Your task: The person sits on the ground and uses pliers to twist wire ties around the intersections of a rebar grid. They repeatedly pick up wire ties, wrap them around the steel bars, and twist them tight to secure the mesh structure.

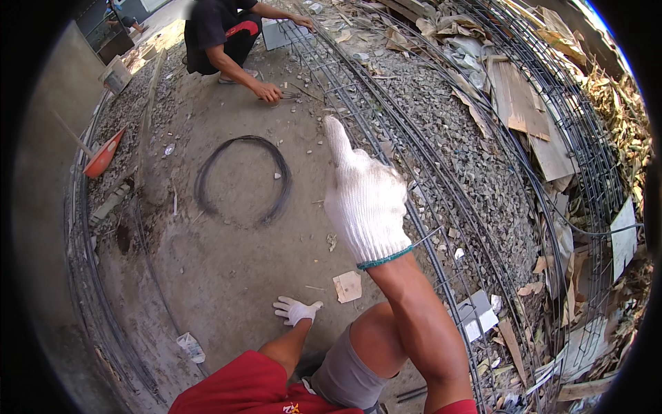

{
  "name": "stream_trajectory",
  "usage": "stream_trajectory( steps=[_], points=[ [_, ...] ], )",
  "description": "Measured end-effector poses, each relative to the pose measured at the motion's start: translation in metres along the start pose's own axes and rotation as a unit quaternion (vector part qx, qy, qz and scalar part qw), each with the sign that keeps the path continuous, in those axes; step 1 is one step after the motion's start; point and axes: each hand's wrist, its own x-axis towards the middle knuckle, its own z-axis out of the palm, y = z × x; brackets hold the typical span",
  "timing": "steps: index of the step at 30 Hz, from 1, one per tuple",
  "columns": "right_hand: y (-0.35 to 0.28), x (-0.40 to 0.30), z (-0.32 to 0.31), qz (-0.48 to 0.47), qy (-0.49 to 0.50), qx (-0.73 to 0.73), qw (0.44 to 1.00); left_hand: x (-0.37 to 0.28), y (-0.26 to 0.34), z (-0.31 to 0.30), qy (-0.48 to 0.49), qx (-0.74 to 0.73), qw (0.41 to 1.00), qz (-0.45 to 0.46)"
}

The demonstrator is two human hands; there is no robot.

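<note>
My right hand (366, 199), in a white knit glove with a green cuff, is raised close to the camera. One digit points forward and the other fingers are curled; no object shows in it, though the palm side is hidden. Behind it runs a long rebar cage (357, 111) of steel bars with cross ties. My left hand (297, 311), also white-gloved, is spread low at the concrete ground with nothing in it. A coil of thin dark wire (285, 178) lies on the ground ahead. Near the left hand is a flat piece of cardboard (347, 287).
A co-worker (222, 36) squats ahead, one hand at the cage, the other holding a wire-like tool (290, 95). Gravel (465, 171) and more rebar cages (584, 129) lie right. On the left are an orange shovel (105, 154), a bucket (116, 75) and a wall (39, 171).
</note>
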Motion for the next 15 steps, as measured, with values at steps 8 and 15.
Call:
stream_trajectory(
  steps=[8,15],
  points=[
    [0.015,-0.012,0.006,0.033,-0.016,0.006,0.999,-0.007,0.007,-0.002,-0.002,0.011,1.000,0.008],
    [-0.016,-0.040,-0.073,-0.136,0.191,0.101,0.967,-0.001,-0.001,0.007,0.005,0.016,1.000,0.009]
  ],
)
